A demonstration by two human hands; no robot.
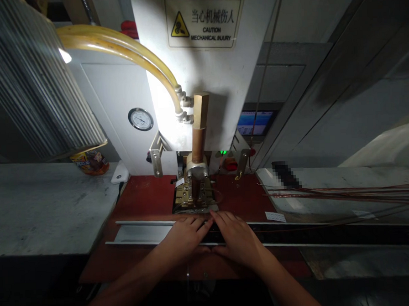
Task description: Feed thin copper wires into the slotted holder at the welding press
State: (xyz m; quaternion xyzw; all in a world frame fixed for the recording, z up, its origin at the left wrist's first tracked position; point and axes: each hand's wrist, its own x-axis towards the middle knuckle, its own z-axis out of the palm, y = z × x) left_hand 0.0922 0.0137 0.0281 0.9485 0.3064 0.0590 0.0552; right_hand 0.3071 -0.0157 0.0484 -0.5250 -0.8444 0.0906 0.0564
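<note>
A long metal channel (pixel 140 233) with raised edges lies across the red board (pixel 143 199); its left part is pale, its right part dark inside. My left hand (pixel 183 237) grips it near the middle, fingers over the far edge and thumb at the near edge. Close beside it, my right hand (pixel 238 238) holds the channel the same way, and the fingertips of both hands nearly meet. Just beyond the hands, a copper-coloured electrode rod (pixel 199 144) points down to a brass fixture (pixel 186 197). What lies under the fingers is hidden.
Several thin copper rods (pixel 323 194) stretch in from the right. A white machine (pixel 200 66) with yellow hoses (pixel 123 43) and a pressure gauge (pixel 140 119) rises behind. A bottle (pixel 91 162) and a small white box (pixel 120 173) stand at left. Paper slips (pixel 275 217) lie right.
</note>
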